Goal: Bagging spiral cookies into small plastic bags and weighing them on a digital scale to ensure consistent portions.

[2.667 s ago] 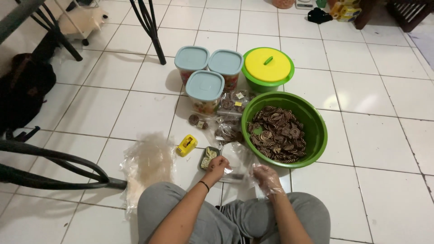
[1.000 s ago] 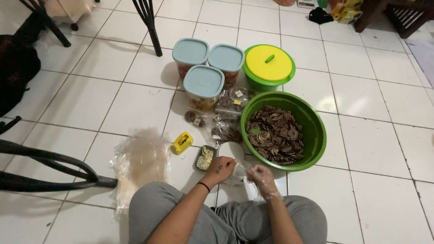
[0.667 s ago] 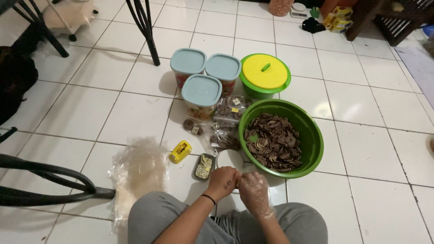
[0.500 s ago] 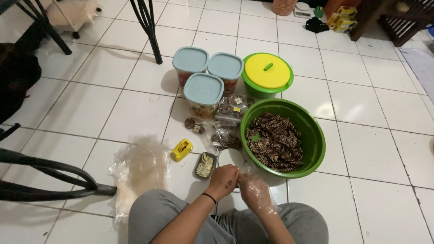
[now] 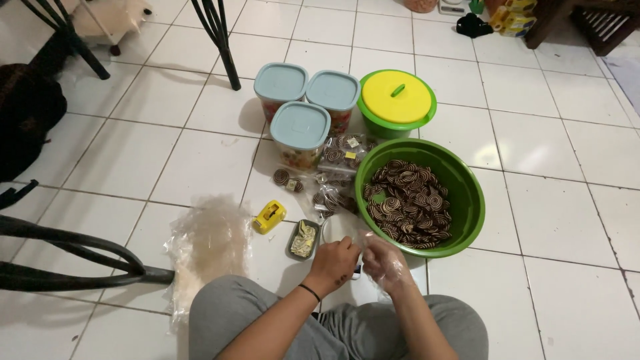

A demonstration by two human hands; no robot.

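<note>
I sit on the white tiled floor with my knees in grey trousers at the bottom edge. My left hand point(image 5: 337, 261), with a black band on its wrist, and my right hand point(image 5: 387, 263), in a thin clear glove, meet in front of me. Both pinch a small clear plastic bag point(image 5: 339, 228) that stands up between them. Just beyond lies a green bowl point(image 5: 467, 200) of brown-and-cream spiral cookies point(image 5: 407, 203). A small grey tin point(image 5: 303, 239) and a yellow tape dispenser point(image 5: 269, 216) sit left of my left hand.
A pile of clear plastic bags point(image 5: 207, 243) lies at the left. Filled cookie packets point(image 5: 337, 157), three blue-lidded tubs point(image 5: 300, 127) and a green pot with a yellow lid point(image 5: 397, 99) stand behind the bowl. Black chair legs point(image 5: 67, 257) curve in from the left.
My hands were apart, the left one near the grey tin. They have come together on the clear bag. The view has shifted slightly.
</note>
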